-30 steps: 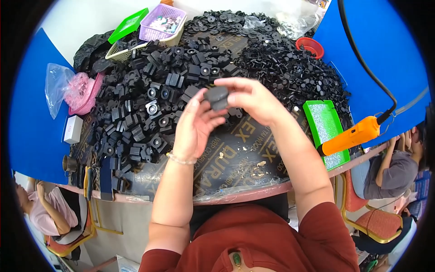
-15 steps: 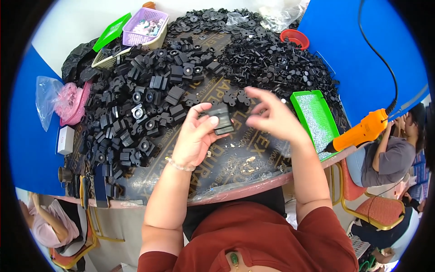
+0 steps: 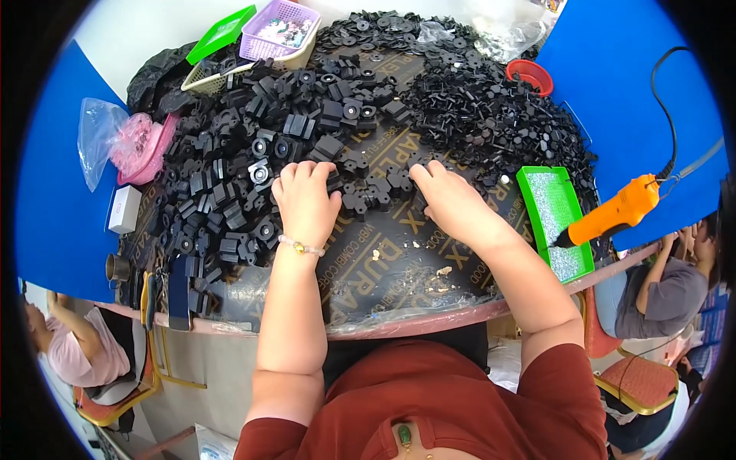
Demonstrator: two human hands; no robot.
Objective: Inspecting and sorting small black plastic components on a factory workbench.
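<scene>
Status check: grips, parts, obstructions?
Left grip palm-down at black blocks, hold unclear. Right grip at flat black parts, hold unclear. Orange corded tool overlaps green tray in view, off to the right; nothing visible blocking.

This looks like a workshop for assembling small parts. Heaps of black molded plastic parts [image 3: 230,176] cover a dark, pink-edged counter [image 3: 399,284]. An orange corded power tool [image 3: 613,211] shows by a shallow green plastic tray [image 3: 576,218] of tiny silvery pieces [image 3: 544,195]. Upright blue partition panels [image 3: 69,199] flank the counter, with seated people [image 3: 667,287] and gold-framed, red-padded chairs [image 3: 636,383] beyond.
</scene>
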